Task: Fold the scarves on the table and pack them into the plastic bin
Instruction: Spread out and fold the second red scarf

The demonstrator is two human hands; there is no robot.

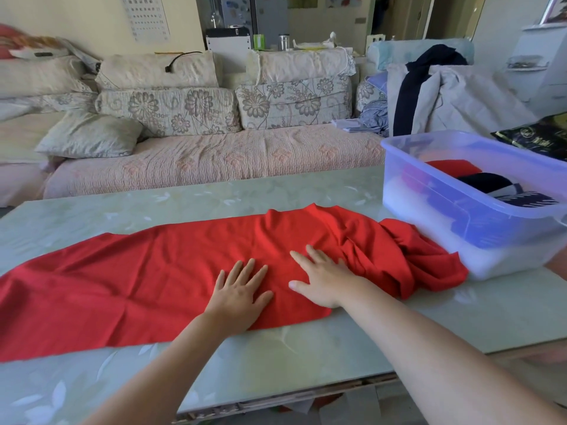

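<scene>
Where hands [242, 291] [322, 280] press, red scarf [138, 271] lies smooth

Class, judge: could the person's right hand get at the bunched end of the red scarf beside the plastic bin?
Probably yes. The right hand lies flat on the red scarf, just beside its bunched end, with nothing between them; the plastic bin stands beyond that end, not across the way.

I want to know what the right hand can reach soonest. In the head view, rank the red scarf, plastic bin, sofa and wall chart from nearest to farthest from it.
1. Red scarf: directly under the right hand, touched.
2. Plastic bin: on the table, to its right.
3. Sofa: beyond the table's far edge.
4. Wall chart: on the wall behind the sofa.
</scene>
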